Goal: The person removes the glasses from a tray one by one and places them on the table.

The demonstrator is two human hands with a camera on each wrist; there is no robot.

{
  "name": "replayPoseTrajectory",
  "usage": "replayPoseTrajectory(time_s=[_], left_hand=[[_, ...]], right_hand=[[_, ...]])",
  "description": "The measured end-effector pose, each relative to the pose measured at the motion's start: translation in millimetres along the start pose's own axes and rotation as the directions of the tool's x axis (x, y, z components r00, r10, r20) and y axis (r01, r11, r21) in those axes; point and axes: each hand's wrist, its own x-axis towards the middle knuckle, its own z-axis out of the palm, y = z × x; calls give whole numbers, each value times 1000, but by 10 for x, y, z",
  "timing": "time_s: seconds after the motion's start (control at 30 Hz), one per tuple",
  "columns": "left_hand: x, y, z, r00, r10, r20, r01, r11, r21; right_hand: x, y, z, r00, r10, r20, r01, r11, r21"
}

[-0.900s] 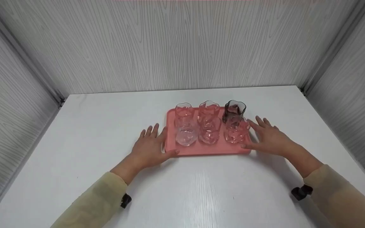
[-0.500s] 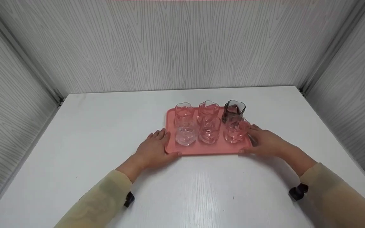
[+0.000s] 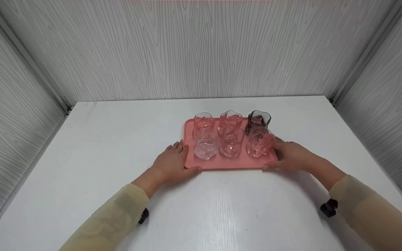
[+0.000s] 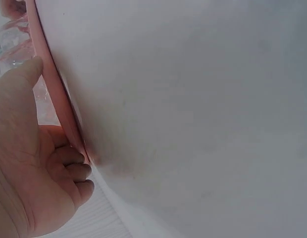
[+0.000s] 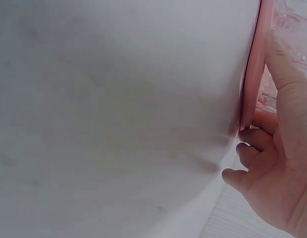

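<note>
A pink rectangular tray [image 3: 236, 164] carries several flower-rimmed glasses in two rows. At its back right stands a dark smoky glass [image 3: 258, 120]; the others look clear, such as the front left glass [image 3: 205, 149]. My left hand [image 3: 171, 164] grips the tray's left end, thumb at the front edge. In the left wrist view its fingers [image 4: 76, 171] curl in against the tray's rim. My right hand [image 3: 293, 157] holds the right end the same way, close beside the front right glass [image 3: 259, 148]. Whether the tray touches the table I cannot tell.
The white table [image 3: 117, 139] extends around the tray on all sides. A grey wood-grain panel [image 3: 201, 48] rises behind it, with similar panels to the left and right. Dark devices [image 3: 329, 208] sit at both wrists below the sleeves.
Both hands have closed in on the tray's ends, their spread fingers now curled around the edges. The tray and glasses have barely shifted.
</note>
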Motion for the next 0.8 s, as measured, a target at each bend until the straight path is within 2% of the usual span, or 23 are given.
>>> replayPoseTrajectory(time_s=[0.4,0.8], left_hand=[[-11,14,-61,999,-7,49,6,1000,27],[-259,20,-56,999,-3,41,1,999,54]], right_hand=[[-4,-37,-14,1000,16,17,-16,1000,-15],[-160,-193,95,1000,-11,-6,11,1000,9]])
